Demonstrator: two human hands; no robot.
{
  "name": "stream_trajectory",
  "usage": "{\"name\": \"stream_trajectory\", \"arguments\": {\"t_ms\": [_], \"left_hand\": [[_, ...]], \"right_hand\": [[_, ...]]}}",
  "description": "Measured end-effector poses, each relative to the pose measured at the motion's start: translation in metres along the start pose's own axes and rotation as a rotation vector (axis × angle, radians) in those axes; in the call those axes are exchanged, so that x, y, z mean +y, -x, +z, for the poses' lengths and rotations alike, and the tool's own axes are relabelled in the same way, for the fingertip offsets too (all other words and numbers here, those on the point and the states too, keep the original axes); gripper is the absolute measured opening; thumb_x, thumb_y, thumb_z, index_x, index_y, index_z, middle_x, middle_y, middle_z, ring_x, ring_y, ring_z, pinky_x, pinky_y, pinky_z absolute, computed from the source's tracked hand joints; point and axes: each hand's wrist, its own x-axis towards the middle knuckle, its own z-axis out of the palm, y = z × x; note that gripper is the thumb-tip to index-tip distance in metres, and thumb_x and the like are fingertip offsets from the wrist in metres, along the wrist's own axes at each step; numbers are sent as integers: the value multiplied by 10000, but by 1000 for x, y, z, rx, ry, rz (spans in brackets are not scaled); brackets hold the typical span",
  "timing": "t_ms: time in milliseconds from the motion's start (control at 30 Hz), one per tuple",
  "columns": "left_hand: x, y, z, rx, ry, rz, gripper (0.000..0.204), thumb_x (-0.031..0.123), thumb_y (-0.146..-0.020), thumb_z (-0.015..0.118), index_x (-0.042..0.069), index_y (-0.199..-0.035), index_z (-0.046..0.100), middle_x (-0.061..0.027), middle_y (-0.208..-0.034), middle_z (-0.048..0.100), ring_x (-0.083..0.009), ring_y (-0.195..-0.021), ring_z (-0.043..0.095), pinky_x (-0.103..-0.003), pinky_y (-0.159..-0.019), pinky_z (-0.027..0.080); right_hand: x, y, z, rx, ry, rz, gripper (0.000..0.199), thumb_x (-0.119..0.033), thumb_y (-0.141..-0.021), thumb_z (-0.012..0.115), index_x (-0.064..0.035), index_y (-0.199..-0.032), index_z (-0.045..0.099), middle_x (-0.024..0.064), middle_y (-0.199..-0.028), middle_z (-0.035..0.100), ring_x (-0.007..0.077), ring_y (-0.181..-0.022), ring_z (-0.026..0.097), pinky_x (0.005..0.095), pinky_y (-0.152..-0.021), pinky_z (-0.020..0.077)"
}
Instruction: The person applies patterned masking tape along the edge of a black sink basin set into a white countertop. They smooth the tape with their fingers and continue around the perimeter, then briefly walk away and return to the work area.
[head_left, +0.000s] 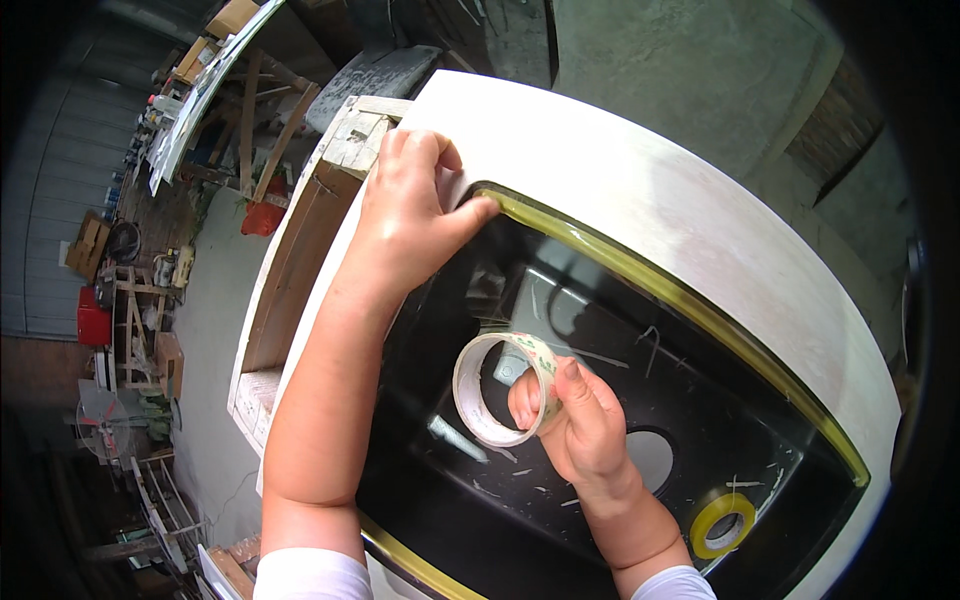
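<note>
My right hand (583, 425) holds a nearly used-up roll of clear tape (470, 375) by its edge, thumb outside and fingers inside the ring. The roll is above a glossy black basin (420, 420) set in a white, curved-edged top (600, 150). At the basin's far left corner, my left hand (400, 205) rests with its fingers bent over the white surface. Its thumb is stretched out and presses on the end of a yellow tape strip (680, 295) that runs along the far rim. Another yellow strip (420, 565) lines the near rim.
A roll of yellow tape (703, 522) lies inside the basin at the right, near the drain hole (650, 458). White scraps are scattered over the black floor of the basin. A wooden frame (290, 270) adjoins the left side. Cluttered shelving and a red box (93, 316) stand farther left.
</note>
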Motion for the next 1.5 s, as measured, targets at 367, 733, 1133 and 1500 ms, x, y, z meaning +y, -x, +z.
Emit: {"name": "stream_trajectory", "arguments": {"t_ms": [367, 733, 1133, 1500], "left_hand": [[-2, -3, 0, 5, 179, -68, 283, 122, -798, 772, 14, -963, 571, -107, -954, 528, -229, -868, 552, -337, -778, 492], [-11, 3, -42, -358, 370, -88, 602, 28, -694, 798, 63, -1243, 555, -12, -1134, 506, -145, -1044, 491, -272, -970, 401], [-8, 6, -19, -162, 258, -34, 458, 17, -732, 714, 75, -1159, 559, -54, -1067, 462, -166, -992, 485, -298, -917, 442], [-7, 2, -10, -112, 256, -134, 445, 25, -734, 720, 50, -1145, 549, -54, -1048, 472, -149, -984, 487, -285, -886, 457]], "right_hand": [[-6, 6, 4, 42, -17, 5, 481, -401, -1079, 361, -25, -829, 527, 91, -726, 538, 195, -715, 499, 331, -717, 425], [-24, 3, 2, 58, -50, -155, 493, -423, -1086, 333, -93, -765, 509, 33, -675, 501, 168, -673, 470, 314, -701, 394], [-24, -1, 4, 2, -169, -218, 482, -457, -1080, 341, -138, -759, 506, -14, -666, 488, 144, -684, 449, 302, -682, 366], [-17, -8, 16, 23, -202, -199, 431, -445, -1078, 362, -126, -841, 529, -3, -742, 511, 157, -756, 482, 310, -728, 396]]}}
